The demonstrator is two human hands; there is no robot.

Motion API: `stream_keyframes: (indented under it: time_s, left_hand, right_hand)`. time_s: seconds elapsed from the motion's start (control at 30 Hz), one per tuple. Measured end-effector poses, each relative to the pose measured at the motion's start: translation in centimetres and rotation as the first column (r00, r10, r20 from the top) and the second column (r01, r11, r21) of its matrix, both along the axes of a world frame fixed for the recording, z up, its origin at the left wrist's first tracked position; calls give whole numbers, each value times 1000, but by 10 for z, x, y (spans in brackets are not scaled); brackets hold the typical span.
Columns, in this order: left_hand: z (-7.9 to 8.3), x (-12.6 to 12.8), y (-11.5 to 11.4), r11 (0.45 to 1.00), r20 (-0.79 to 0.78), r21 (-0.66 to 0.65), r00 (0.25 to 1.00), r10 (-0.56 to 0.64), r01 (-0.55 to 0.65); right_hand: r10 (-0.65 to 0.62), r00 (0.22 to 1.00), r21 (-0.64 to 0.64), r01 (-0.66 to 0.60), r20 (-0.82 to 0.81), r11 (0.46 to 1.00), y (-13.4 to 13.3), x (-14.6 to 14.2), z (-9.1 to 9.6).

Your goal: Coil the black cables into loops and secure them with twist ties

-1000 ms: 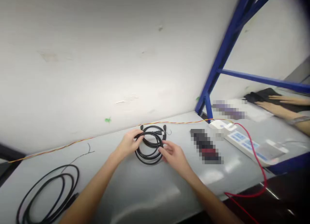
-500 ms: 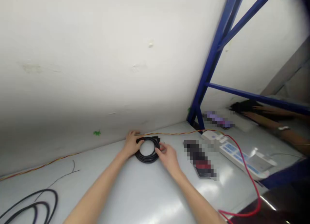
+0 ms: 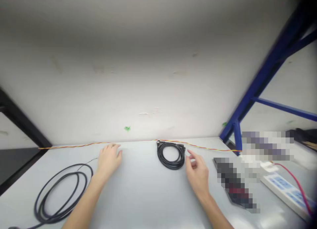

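Observation:
A tightly coiled black cable (image 3: 160, 158) lies flat on the grey table near the wall, its connector ends at the top of the coil. Just right of it is my right hand (image 3: 198, 174), thumb and forefinger parted and the other fingers curled, apart from the coil or barely at its edge. My left hand (image 3: 109, 160) hovers over or rests on the table farther left, fingers loosely spread and empty. Close to that hand lies a looser, larger black cable coil (image 3: 37, 202), with a thin dark wire (image 3: 86, 163) by its upper edge, partly hidden behind my hand.
A twisted red-yellow wire (image 3: 205, 147) runs along the wall. At right are a dark pixelated object (image 3: 232, 179), a white power strip (image 3: 284, 189) and a red cable (image 3: 297, 182). Blue frame posts (image 3: 247, 100) rise on the right, a black post (image 3: 22, 120) on the left.
Both hands have come off the small coil, which stays on the table. My left hand has moved left toward the loose coil. The view has turned left.

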State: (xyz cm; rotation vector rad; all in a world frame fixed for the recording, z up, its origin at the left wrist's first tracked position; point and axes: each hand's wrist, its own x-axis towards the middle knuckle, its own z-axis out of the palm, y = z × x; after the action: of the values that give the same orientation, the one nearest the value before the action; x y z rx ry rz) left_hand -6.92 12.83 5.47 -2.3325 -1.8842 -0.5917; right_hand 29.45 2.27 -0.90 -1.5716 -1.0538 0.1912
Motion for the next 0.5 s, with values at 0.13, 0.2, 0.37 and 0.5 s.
stream_keyframes:
  time_s: [0.13,0.2,0.37,0.5]
  left_hand:
    - [-11,-44,-24,969,-123,-102,970,212,-224]
    - [-17,-41,-34,976,-110,-127,980,164,-178]
    - [-28,6,-70,984,-77,-174,997,20,-33]
    - [-40,48,-115,968,14,-208,990,-142,142]
  right_hand:
    - [88,988,45,-94,123,995,-6,-19,4]
    - [156,972,51,-167,178,985,-9,-27,4]
    - [303,925,41,-321,229,946,-15,-45,7]
    - [511,823,-85,-507,246,858,-22,-69,12]
